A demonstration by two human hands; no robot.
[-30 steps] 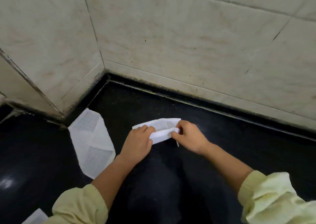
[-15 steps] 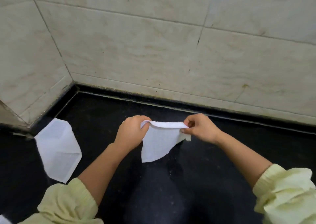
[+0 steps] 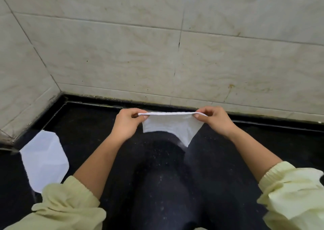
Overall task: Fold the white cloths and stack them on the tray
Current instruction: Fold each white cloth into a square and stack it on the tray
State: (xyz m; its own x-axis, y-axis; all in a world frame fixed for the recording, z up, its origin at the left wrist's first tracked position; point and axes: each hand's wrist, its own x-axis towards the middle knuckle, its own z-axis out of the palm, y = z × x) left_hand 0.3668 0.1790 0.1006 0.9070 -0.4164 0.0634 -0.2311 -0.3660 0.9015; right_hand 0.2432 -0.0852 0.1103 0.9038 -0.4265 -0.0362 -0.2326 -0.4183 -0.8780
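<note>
Small white woven cloth (image 3: 171, 126) held above glossy black surface (image 3: 263, 142), mid-scene; left hand (image 3: 127, 122) and right hand (image 3: 213, 120) fingers pinch its top corners; likely light, limp; grip corners, keep edge taut; no tray visible.

I can read nothing here. The white cloth (image 3: 171, 126) I hold bears no lettering I can make out, nor does the second cloth (image 3: 43, 159) left of it, nor the wall tiles (image 3: 122, 54) behind it.
</note>
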